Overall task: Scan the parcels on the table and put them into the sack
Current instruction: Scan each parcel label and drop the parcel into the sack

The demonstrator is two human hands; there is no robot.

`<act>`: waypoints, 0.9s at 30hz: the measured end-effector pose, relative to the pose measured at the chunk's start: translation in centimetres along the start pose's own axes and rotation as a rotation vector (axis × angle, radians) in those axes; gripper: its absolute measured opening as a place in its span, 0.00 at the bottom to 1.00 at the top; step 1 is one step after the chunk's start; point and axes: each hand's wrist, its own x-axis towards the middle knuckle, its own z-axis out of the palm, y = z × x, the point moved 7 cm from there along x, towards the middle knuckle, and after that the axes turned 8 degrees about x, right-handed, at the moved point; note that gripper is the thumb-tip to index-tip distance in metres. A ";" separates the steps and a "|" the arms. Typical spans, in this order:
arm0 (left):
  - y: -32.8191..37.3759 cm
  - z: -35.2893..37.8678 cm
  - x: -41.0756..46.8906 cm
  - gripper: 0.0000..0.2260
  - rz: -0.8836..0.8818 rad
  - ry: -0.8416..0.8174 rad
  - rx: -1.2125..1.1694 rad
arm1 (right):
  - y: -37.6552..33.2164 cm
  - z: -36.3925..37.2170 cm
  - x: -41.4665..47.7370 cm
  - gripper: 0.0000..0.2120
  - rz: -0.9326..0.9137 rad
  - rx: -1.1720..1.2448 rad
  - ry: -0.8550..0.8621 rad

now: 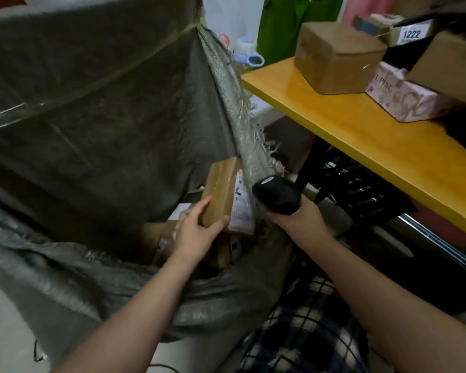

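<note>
A large grey woven sack stands open at the left, with several parcels lying inside it. My left hand grips a small brown cardboard parcel with a white shipping label, held upright over the sack's mouth by its right rim. My right hand holds a black barcode scanner just right of that parcel. On the yellow table at the right sit a brown box, a pink patterned box and more cardboard parcels.
A label reading 1222 shows on a parcel at the back right. A pale blue bottle and a green bag stand behind the sack. Black frames lie under the table. Checked fabric covers my lap.
</note>
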 end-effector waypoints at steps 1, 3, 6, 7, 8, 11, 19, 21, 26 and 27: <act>0.1 0.0 0.6 0.29 -0.001 0.007 0.130 | -0.2 -0.6 0.0 0.17 -0.025 -0.035 0.030; 0.2 0.2 1.8 0.30 -0.001 -0.019 0.387 | -0.7 -1.6 -0.1 0.21 -0.089 -0.130 0.061; 0.0 1.9 3.3 0.31 -0.019 -0.119 0.570 | -1.6 -3.5 -0.2 0.25 -0.153 -0.239 0.140; -0.2 2.4 3.8 0.31 -0.035 -0.145 0.632 | -1.7 -4.1 -0.2 0.26 -0.160 -0.253 0.168; -0.4 2.8 4.1 0.31 -0.052 -0.164 0.691 | -1.8 -4.8 -0.1 0.27 -0.155 -0.266 0.192; -1.2 3.5 4.7 0.32 -0.066 -0.194 0.763 | -1.2 -6.1 0.1 0.29 -0.117 -0.268 0.213; 4.3 1.3 2.8 0.24 0.149 0.027 0.722 | -1.4 -7.3 -0.9 0.25 -0.145 -0.174 0.241; 7.5 0.2 1.5 0.19 0.269 0.136 0.610 | -1.6 -8.5 -1.6 0.24 -0.125 -0.099 0.280; 16.4 0.3 -2.6 0.15 0.565 0.195 0.457 | -3.8 -13.1 -4.5 0.24 -0.148 0.070 0.391; 18.3 0.8 -3.3 0.15 0.607 0.184 0.434 | -4.4 -14.2 -5.3 0.24 -0.161 0.088 0.413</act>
